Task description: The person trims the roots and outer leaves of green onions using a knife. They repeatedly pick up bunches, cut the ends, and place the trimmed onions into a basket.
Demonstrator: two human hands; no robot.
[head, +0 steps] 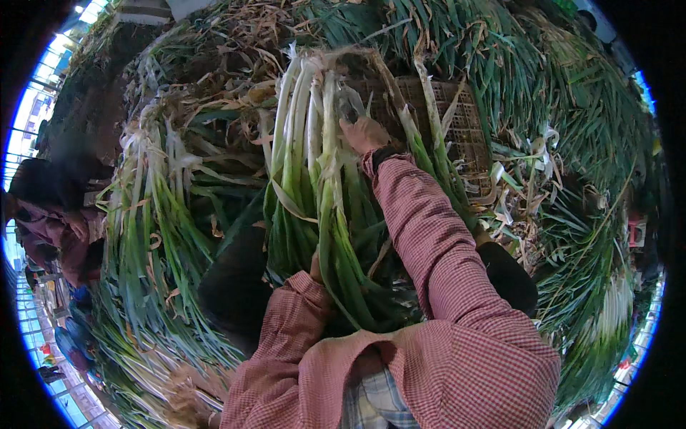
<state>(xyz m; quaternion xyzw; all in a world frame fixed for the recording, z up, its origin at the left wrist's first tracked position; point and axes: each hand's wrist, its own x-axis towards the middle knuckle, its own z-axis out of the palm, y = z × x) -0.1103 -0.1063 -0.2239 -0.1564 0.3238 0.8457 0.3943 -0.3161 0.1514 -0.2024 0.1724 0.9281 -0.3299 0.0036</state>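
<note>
Before me stand several long green onions (292, 134) with white shanks, roots up and leaves down. My left hand (315, 269) is at their green leaves, low in the bunch; its fingers are mostly hidden behind them. A nearer green onion (329, 177) rises just above it, with thin loose skin along its shank. My right hand (367, 135) is beside the white shanks, fingers curled. A shiny, translucent piece (351, 102) lies at its fingertips, too blurred to name. Two more onion stalks (423, 115) with dry outer leaves lean to the right of that hand.
A brown mesh plastic crate (463, 126) lies behind my right hand. Another upright bunch of green onions (155, 182) is at left. Dry peelings (230, 48) and leaf piles (536, 80) surround me. A person (59, 225) sits at far left.
</note>
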